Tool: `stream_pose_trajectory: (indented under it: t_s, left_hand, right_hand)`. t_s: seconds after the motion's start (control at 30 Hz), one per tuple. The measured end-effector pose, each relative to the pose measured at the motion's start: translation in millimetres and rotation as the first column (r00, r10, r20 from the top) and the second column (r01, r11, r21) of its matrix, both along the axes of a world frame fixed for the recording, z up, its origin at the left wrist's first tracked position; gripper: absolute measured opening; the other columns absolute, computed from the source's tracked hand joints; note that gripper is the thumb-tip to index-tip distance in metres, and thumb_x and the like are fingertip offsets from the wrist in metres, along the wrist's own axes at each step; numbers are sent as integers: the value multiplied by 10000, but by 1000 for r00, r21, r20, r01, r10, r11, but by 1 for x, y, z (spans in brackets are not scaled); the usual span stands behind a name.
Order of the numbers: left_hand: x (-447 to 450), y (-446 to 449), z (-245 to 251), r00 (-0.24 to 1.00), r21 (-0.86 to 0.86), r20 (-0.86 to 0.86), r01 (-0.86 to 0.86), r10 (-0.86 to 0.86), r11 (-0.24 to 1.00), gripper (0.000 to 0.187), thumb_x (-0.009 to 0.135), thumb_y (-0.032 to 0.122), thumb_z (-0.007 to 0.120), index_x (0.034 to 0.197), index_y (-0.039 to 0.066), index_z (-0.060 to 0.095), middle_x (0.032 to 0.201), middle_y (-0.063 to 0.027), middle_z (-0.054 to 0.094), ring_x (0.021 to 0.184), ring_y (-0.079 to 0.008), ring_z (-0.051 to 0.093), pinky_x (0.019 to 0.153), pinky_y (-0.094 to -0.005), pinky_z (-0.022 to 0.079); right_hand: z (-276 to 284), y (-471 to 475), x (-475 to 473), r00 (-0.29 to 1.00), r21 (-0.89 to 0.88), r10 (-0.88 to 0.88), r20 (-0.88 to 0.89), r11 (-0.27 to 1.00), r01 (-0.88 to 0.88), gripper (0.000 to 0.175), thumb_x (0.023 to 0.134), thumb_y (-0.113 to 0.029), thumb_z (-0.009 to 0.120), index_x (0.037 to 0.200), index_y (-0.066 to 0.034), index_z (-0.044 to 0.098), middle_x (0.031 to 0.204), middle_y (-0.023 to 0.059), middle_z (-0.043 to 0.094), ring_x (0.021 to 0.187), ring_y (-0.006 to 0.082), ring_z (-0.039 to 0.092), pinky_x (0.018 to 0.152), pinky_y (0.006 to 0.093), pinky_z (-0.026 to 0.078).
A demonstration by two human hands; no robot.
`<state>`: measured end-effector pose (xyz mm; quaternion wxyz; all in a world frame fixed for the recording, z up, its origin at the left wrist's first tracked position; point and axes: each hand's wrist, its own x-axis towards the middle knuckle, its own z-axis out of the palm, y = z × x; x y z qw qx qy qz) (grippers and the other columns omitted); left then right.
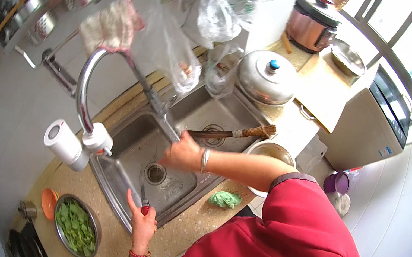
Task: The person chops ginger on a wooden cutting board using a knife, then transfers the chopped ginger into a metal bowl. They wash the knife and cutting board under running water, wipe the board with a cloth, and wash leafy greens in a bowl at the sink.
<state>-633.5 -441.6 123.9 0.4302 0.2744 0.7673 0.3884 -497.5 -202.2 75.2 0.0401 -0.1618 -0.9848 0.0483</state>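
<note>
A small knife with a red handle (145, 209) is in my left hand (142, 224), its dark blade pointing into the near basin of the steel double sink (179, 206) and my index finger stretched out beside it. My right hand (184, 154), blurred and wearing a bangle, is over the sink by the divider and the lower end of the faucet spout (157, 101); whether it grips anything cannot be told. Across the far basin lies a tied bundle of sticks, like a whisk brush (255, 132). A steel bowl of green leaves (76, 227) stands left of the sink.
A green cloth (225, 199) lies on the counter's front edge. A white faucet filter (67, 144) juts out at left. Beyond the sink are a domed steel lid (267, 77), a cutting board (321, 93) and an electric cooker (314, 23). Plastic bags (219, 15) hang above.
</note>
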Motion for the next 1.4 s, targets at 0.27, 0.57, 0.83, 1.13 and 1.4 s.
stream_pose_trajectory:
  t_s: [0.27, 0.57, 0.83, 1.13, 1.4]
  left_hand:
    - [55, 27, 21, 944, 255, -247, 282, -219, 925, 1010, 875, 135, 630, 1585, 93, -88, 1392, -391, 444, 1303, -501, 473, 1066, -486, 408]
    - [89, 14, 78, 438, 403, -871, 380, 222, 833, 782, 906, 188, 723, 1530, 4, 287, 773, -69, 678, 723, -192, 630, 767, -355, 504]
    - [152, 21, 12, 854, 255, -519, 188, -30, 948, 507, 861, 178, 760, 1308, 33, 569, 716, -67, 652, 679, -191, 629, 718, -356, 493]
    - [299, 99, -99, 879, 252, -473, 80, 51, 964, 409, 857, 299, 729, 994, 10, 473, 871, -224, 628, 840, -437, 625, 705, -504, 490]
    - [289, 84, -107, 902, 210, -407, -62, 145, 976, 256, 859, 230, 678, 833, 34, 516, 737, -200, 608, 691, -403, 600, 616, -461, 481]
  right_hand:
    - [23, -95, -7, 990, -951, -141, 14, 305, 57, 476, 1030, -387, 440, 1112, 57, 593, 1048, 137, 641, 883, 208, 619, 794, 395, 514]
    - [94, -5, 82, 967, -994, -232, 108, -9, 109, 366, 999, -269, 514, 1235, 11, 536, 794, 144, 668, 677, 263, 691, 563, 412, 553]
    - [187, 64, 216, 959, 36, 70, -274, 997, -62, 633, 970, -304, 584, 1548, -201, 347, 890, 94, 599, 596, 238, 622, 435, 375, 482]
    - [324, 136, 296, 862, 266, 105, -496, 963, 36, 561, 898, -38, 652, 1427, -186, 538, 865, 107, 618, 654, 287, 637, 572, 396, 524]
    - [366, 167, 284, 912, 260, -38, -409, 953, 156, 368, 965, -177, 615, 1328, -233, 636, 840, 115, 646, 723, 294, 634, 650, 398, 501]
